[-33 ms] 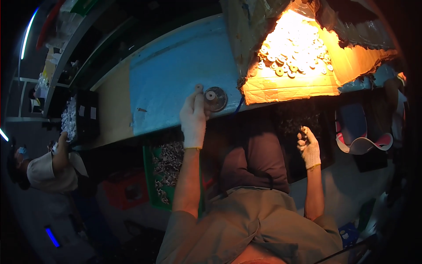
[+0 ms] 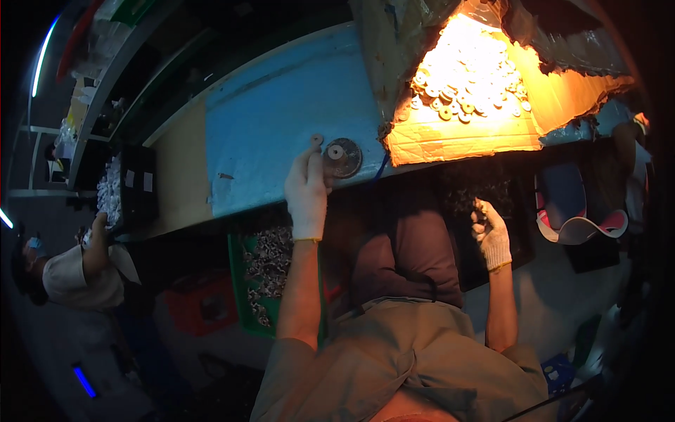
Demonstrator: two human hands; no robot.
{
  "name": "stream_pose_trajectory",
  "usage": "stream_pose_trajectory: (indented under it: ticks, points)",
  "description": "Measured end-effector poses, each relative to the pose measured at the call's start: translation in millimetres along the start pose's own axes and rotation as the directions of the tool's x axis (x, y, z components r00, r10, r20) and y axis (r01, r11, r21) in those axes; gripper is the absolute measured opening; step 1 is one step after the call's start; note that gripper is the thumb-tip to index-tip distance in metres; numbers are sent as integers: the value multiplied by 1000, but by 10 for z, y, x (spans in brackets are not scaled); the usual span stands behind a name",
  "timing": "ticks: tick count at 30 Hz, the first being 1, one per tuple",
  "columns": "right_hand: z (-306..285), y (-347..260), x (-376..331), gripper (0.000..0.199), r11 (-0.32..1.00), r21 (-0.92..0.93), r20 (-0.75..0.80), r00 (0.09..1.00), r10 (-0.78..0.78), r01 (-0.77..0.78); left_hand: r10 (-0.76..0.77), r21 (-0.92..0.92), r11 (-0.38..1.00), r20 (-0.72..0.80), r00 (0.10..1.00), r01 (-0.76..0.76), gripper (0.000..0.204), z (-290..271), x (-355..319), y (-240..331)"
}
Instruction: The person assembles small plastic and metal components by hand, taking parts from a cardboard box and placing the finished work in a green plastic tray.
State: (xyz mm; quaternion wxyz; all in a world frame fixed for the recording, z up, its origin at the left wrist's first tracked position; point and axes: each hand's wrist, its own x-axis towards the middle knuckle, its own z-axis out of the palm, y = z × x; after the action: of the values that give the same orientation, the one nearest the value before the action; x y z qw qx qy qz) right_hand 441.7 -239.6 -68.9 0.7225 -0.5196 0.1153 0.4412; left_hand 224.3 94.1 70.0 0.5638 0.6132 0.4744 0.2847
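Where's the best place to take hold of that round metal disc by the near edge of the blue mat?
Probably by its rim, from the near, left side. The round metal disc lies flat on the blue mat, so only its edge offers purchase; the gloved left hand already rests against that side, and the table edge leaves it open.

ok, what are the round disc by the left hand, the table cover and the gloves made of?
Round disc: looks like metal, dull grey with a pale centre hub; likely, not certain. Table cover: a smooth blue sheet, plastic or foam by its even matte look. Gloves on the left hand and right hand: white knit fabric, with ribbed cuffs.
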Motion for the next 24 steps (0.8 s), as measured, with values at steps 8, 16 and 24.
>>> stream_pose_trajectory:
  ticks: [8, 16, 24]
  points:
    - [1753, 61, -279, 48, 682, -516, 385, 852, -354, 517, 49, -355, 929, 396, 917, 104, 57, 143, -805, -108]
    - [2212, 124, -521, 56, 334, -669, 587, 748, -310, 664, -79, -416, 886, 303, 950, 207, 34, 17, -802, -326]
    - [2612, -176, -709, 61, -578, -473, 731, 663, 163, 665, -246, -500, 756, 383, 891, 423, 28, -193, -704, -691]
